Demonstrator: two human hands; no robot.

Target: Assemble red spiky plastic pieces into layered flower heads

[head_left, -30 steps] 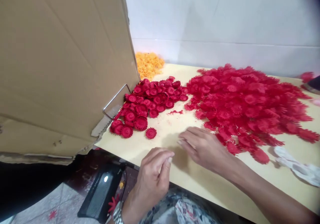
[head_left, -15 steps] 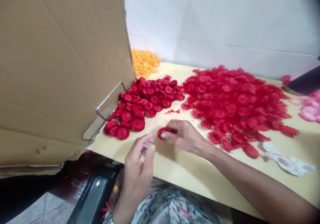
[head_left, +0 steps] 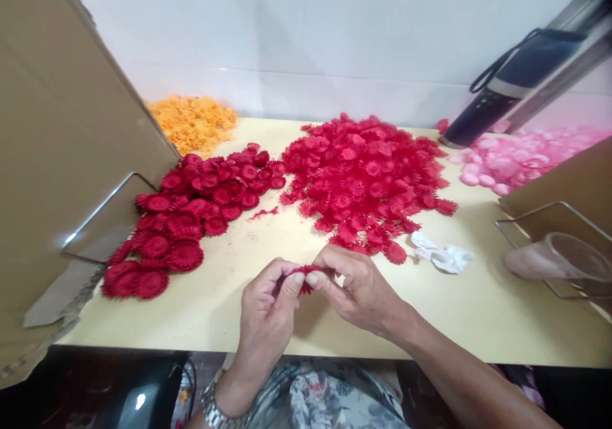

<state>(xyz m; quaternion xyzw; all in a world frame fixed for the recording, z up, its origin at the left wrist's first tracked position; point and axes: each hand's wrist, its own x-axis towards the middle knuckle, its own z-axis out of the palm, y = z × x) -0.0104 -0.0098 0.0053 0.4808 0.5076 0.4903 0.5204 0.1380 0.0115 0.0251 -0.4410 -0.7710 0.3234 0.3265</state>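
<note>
A small red artificial flower [head_left: 306,280] with a fringed edge is pinched between both hands, low over the front of the table. My left hand [head_left: 268,308] grips its left side, thumb on top. From the right, my right hand [head_left: 356,285] holds the other side in the same way, the two thumb tips close together. The fingers hide much of the flower. Beyond my hands lies a big heap of loose bright red flower pieces [head_left: 368,167]. To the left, darker red flowers [head_left: 184,225] with round centres are piled.
Orange petals [head_left: 194,123] and pink petals [head_left: 519,158] lie at the back. A dark tumbler [head_left: 507,88] stands back right, with a crumpled tissue [head_left: 442,254] nearer me. Cardboard [head_left: 52,129] walls the left side. At the right, a plastic cup [head_left: 559,257] sits in a wire holder.
My view has swung right, bringing the tumbler, pink petals and cup into sight. My left hand has joined the right on the red flower, which only the right hand held before.
</note>
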